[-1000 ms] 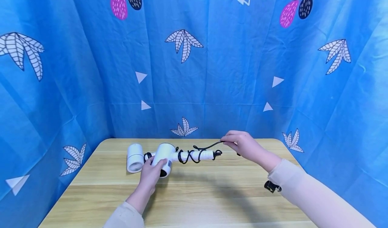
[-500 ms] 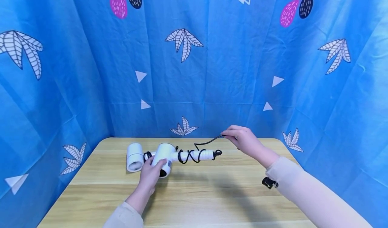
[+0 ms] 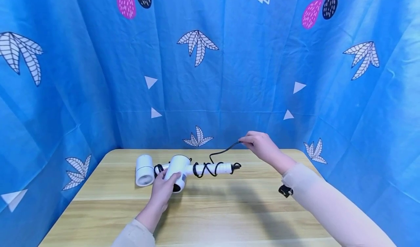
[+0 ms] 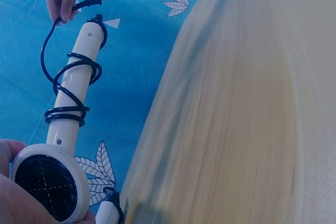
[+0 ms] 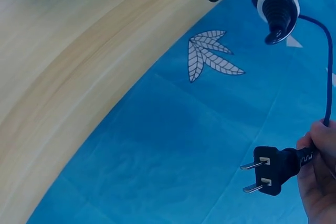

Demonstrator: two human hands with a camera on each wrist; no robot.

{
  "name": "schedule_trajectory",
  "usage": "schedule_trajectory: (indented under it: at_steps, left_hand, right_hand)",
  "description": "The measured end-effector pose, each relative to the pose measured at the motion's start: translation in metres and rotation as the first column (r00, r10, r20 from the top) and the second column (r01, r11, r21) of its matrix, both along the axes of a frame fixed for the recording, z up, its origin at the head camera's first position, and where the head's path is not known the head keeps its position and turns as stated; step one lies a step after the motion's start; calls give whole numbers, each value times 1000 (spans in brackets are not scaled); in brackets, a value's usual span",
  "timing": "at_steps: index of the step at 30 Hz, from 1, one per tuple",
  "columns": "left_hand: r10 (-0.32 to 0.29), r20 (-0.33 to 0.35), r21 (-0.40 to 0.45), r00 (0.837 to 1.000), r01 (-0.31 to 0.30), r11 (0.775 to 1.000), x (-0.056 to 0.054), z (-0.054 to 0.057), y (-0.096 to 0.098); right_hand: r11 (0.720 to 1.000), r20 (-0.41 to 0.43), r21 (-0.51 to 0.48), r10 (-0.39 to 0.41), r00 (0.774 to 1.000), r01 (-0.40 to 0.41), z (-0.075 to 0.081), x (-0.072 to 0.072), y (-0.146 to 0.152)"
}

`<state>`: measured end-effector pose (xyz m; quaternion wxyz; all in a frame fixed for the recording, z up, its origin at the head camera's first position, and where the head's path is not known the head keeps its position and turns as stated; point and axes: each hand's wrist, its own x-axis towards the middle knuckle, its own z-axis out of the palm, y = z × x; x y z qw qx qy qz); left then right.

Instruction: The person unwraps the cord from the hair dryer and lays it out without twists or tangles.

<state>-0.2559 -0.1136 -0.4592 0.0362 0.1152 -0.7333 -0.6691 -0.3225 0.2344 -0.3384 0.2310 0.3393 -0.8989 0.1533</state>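
Observation:
My left hand (image 3: 162, 189) grips the barrel of a white hair dryer (image 3: 178, 166), thumb on the near side. The handle points right, and a black power cord (image 4: 68, 66) is wound round it in crossing loops. With thumb and fingers, my right hand (image 3: 262, 146) pinches the cord's free end just behind the two-pin plug (image 5: 275, 170), above and to the right of the handle's tip. From there a loose stretch of cord sags back to the windings. In the right wrist view the plug's two metal prongs point left.
A second white hair dryer (image 3: 144, 171) lies on the wooden table (image 3: 210, 217), left of the held one, its own black cord (image 3: 158, 169) bundled on its handle. Blue patterned cloth (image 3: 210, 93) hangs behind the table and along both sides.
My right hand has risen a little with the cord's end, lifting more of the loose stretch off the handle. The left hand and its hair dryer have stayed nearly still.

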Motion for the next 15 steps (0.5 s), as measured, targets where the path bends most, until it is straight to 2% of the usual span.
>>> schedule_trajectory:
  at_steps: [5, 15]
  left_hand:
    - [-1, 2, -3, 1000, 1, 1000, 0, 0, 0]
    - [6, 3, 4, 1000, -6, 1000, 1, -1, -1]
  right_hand:
    - [999, 41, -3, -32, 999, 33, 0, -5, 0]
    - [997, 66, 23, -74, 995, 73, -8, -15, 0]
